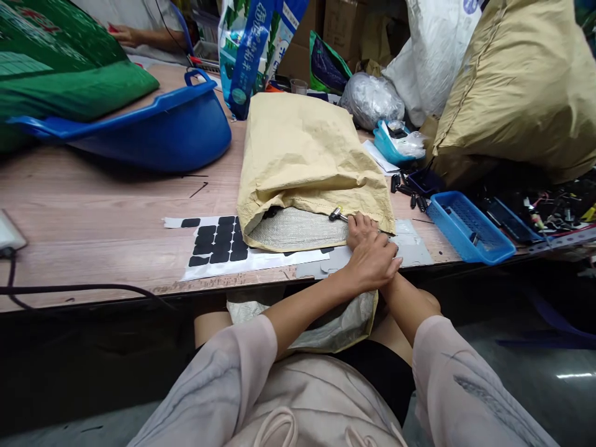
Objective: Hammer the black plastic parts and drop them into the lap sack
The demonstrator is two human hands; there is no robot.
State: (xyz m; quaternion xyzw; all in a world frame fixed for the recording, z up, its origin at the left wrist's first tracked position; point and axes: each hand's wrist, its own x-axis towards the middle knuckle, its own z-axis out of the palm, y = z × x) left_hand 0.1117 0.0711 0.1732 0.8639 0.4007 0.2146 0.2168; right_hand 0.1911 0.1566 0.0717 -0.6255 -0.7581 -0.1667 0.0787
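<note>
A cream woven sack (pixel 307 139) lies flat with its mouth facing me, and its whitish woven lining (pixel 298 228) shows inside. At the right side of the mouth, my right hand (pixel 361 228) has its fingers curled around a small silver stem-like part with a black end (pixel 337 215), which sticks out to the left. My left hand (pixel 376 259) crosses over and rests on my right hand and wrist, fingers stretched out. Under the sack's mouth is a white sheet with black rounded squares (pixel 218 245). Whatever lies deeper in the sack is mostly hidden.
A blue basin (pixel 162 130) stands at the left beside a green bag (pixel 56 74). On the right are a blue basket (pixel 468 226), a small light-blue bowl (pixel 395 146) and a big tan sack (pixel 521 87). Another person's hand (pixel 125 35) shows at the far side.
</note>
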